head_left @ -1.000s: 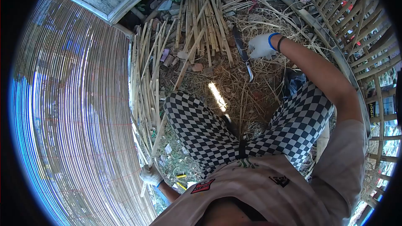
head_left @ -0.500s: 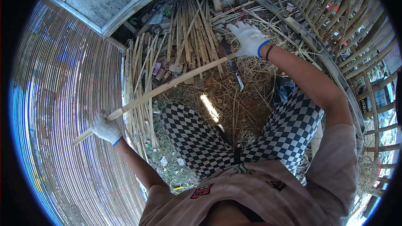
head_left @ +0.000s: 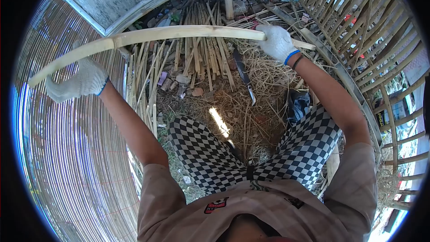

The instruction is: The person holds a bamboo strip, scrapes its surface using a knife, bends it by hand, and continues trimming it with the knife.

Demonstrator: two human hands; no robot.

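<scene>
Straw-littered ground [head_left: 197,103] between a thin-slatted screen [head_left: 67,130] and a bamboo lattice [head_left: 406,159]. The right gloved hand [head_left: 277,42] grips a split-bamboo strip [head_left: 170,33] near its right end; the left gloved hand [head_left: 83,78] cups it, fingers parted (pressure cannot be told). The strip arcs over piled strips [head_left: 210,62] toward the ground's far edge, beyond a long-bladed knife [head_left: 242,71]. Steady, even support suits such length; the left tip overlaps the screen, whereas the ground's middle offers more room.

head-worn view, wide fisheye; faces forward and down over shirt [head_left: 264,208], past fingers [head_left: 56,92], to ground [head_left: 186,102] below them.
</scene>
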